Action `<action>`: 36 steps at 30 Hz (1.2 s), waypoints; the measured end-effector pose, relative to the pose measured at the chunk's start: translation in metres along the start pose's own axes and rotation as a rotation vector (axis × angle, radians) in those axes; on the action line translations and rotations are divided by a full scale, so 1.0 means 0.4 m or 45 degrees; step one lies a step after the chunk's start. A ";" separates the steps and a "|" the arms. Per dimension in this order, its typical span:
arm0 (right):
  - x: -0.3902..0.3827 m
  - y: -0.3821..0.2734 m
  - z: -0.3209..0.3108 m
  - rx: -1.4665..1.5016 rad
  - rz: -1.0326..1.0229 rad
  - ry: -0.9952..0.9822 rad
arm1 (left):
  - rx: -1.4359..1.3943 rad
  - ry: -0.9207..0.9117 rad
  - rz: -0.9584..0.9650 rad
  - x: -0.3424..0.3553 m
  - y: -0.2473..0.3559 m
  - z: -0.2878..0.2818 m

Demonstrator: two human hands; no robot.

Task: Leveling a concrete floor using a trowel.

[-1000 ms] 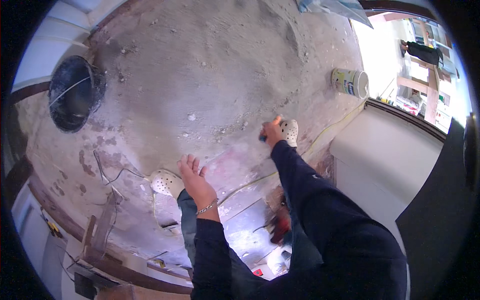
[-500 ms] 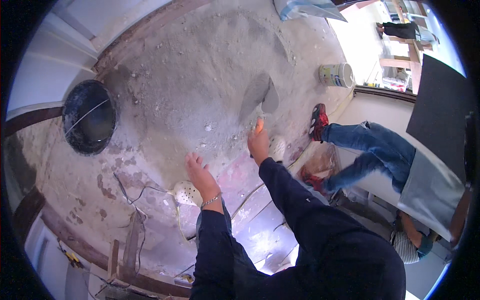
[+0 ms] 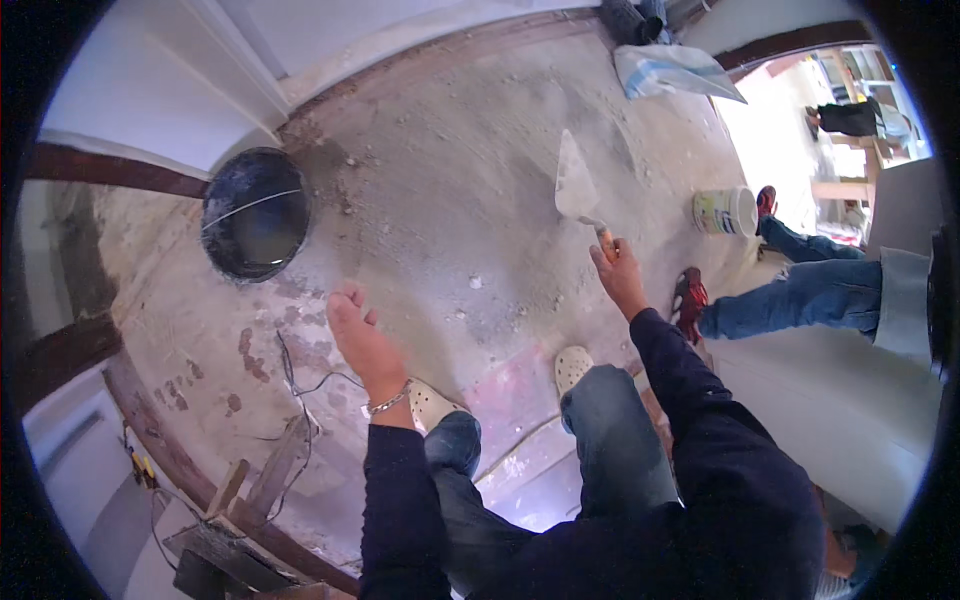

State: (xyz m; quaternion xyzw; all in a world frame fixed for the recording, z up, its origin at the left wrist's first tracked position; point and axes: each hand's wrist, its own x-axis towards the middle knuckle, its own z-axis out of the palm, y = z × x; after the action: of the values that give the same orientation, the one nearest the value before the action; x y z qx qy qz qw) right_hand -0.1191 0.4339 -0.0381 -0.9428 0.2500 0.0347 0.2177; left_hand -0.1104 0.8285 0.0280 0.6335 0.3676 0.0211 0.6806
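By the right hand (image 3: 621, 275), wrapped round an orange handle (image 3: 605, 241), a pointed, pale metal trowel (image 3: 574, 185) is held out over spread grey powder (image 3: 430, 180), seemingly for forward reach; the left hand (image 3: 363, 338), loosely half-curled, is held empty.

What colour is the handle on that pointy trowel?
The trowel handle is orange, partly covered by the right hand. It shows in the head view.

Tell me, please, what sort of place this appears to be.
Probably a room under renovation: the right hand holds a trowel, loose grey material is spread across the floor, and a black bucket stands nearby.
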 end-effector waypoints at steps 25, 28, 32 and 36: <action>0.244 0.102 0.036 -0.341 -0.780 -0.641 | -0.475 0.371 0.829 -0.408 0.232 -0.085; 0.292 0.146 0.032 -0.344 -0.831 -0.543 | -0.519 0.416 0.861 -0.432 0.235 -0.093; 0.312 0.164 0.020 -0.394 -0.713 -0.536 | -0.566 0.548 0.811 -0.473 0.246 -0.100; 0.337 0.197 0.014 -0.377 -0.581 -0.499 | -0.579 0.621 0.812 -0.508 0.243 -0.109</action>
State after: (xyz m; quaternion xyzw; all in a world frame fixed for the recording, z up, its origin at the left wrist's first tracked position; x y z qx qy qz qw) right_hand -0.0397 0.3133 -0.0977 -0.9713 -0.0218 0.2015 0.1243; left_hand -0.2392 0.7842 0.2129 0.5261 0.2896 0.4580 0.6554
